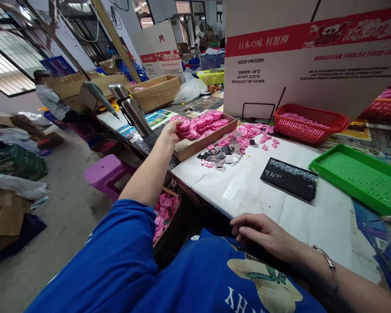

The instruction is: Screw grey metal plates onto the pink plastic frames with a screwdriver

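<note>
My left hand [173, 132] reaches out to the cardboard tray [190, 152], its fingers closed at the edge of a pile of pink round plastic pieces [198, 125]. It seems to grip a piece at the near left of the pile; its fingertips are partly hidden. At the table's front edge, close to my body, my right hand [260, 232] hangs with loosely bent fingers and nothing in it. Small pink plastic parts [247, 132] and grey and black flat squares [222, 155] lie loose beside the tray. A black perforated tray [288, 179] holds small shiny pieces.
A red basket [342, 124] holds pink parts, with a green tray [361, 174] to its right. A screwdriver [101, 95] hangs near a steel flask [133, 113]. Below the table stand a box of pink parts [166, 211] and a purple stool [106, 174]. A large carton [273, 93] stands behind.
</note>
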Available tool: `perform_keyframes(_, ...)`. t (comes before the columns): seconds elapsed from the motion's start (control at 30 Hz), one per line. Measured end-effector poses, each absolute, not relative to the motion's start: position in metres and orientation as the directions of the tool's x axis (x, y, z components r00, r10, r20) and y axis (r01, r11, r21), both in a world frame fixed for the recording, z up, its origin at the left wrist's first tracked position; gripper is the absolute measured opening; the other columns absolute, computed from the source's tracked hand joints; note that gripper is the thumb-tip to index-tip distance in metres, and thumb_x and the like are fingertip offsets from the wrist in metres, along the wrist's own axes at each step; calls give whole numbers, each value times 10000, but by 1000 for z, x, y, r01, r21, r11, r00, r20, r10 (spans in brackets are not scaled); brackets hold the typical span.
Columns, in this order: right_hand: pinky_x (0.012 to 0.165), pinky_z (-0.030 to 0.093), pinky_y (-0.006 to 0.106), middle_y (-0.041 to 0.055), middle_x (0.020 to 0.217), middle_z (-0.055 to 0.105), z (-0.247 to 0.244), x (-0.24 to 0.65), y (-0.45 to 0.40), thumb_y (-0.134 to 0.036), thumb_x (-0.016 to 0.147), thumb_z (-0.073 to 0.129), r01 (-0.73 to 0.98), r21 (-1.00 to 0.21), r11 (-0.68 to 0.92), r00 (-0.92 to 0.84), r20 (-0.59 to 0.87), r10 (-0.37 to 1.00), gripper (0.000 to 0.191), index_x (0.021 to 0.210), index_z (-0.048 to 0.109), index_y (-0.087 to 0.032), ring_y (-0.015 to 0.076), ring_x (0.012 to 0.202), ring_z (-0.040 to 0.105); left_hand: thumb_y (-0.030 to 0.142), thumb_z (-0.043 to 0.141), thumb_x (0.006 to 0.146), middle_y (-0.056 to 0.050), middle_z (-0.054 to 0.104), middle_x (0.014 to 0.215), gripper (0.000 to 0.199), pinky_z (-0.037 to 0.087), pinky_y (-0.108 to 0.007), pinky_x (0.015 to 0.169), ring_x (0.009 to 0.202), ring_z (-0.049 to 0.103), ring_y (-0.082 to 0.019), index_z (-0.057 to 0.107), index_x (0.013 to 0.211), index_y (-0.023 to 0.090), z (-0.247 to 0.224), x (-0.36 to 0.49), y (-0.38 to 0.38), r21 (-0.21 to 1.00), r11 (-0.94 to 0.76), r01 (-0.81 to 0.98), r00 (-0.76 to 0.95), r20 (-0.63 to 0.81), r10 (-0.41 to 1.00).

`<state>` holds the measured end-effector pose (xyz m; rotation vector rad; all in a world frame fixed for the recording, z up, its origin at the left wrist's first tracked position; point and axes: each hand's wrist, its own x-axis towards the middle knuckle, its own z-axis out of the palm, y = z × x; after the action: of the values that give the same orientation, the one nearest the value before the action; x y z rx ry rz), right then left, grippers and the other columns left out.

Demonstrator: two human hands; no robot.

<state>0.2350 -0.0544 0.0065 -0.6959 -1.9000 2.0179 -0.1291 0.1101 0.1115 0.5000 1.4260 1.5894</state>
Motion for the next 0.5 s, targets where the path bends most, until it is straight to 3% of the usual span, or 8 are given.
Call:
perform_keyframes(0.13, 707, 581, 296, 74, 925, 693, 9, 235, -41, -482, 895, 578, 80, -997, 5, -636, -47, 771, 362, 1088, 640, -182, 149, 793, 666, 115, 641, 766, 17, 603, 576, 89, 519, -245, 583, 514, 568, -115, 577, 716, 151, 117, -79, 78, 913, 94, -397, -395, -263, 880)
perform_keyframes(0.23, 795, 601, 372, 116, 1157, 653, 14, 240, -30, -503, 867, 607, 163, -981, 108, -436, 27, 900, 456, 1220, 562, -218, 198, 962, 664, 104, 652, 748, 1, 638, 635, 41, 492, -208, 560, 538, 582, -96, 619, 764, 122, 98, -24, 42, 891, 160, -425, -243, -282, 928)
perform_keyframes(0.4, 1016, 533, 525, 162, 1484, 436, 13, 255, -36, -537, 791, 699, 400, -853, 334, -394, 169, 904, 826, 1470, 323, -255, 300, 1272, 550, 103, 716, 696, -36, 682, 789, 252, 485, -202, 541, 606, 616, -110, 641, 936, 113, 53, 56, -16, 828, 329, -453, -22, -379, 925)
perform_keyframes(0.5, 1125, 429, 577, 193, 1559, 331, 8, 259, -50, -530, 798, 701, 545, -651, 528, -432, 322, 843, 940, 1538, 204, -232, 350, 1430, 384, 120, 730, 705, -32, 681, 870, 352, 506, -202, 576, 659, 627, -108, 599, 1032, 137, 42, 85, -36, 797, 365, -481, -9, -421, 907)
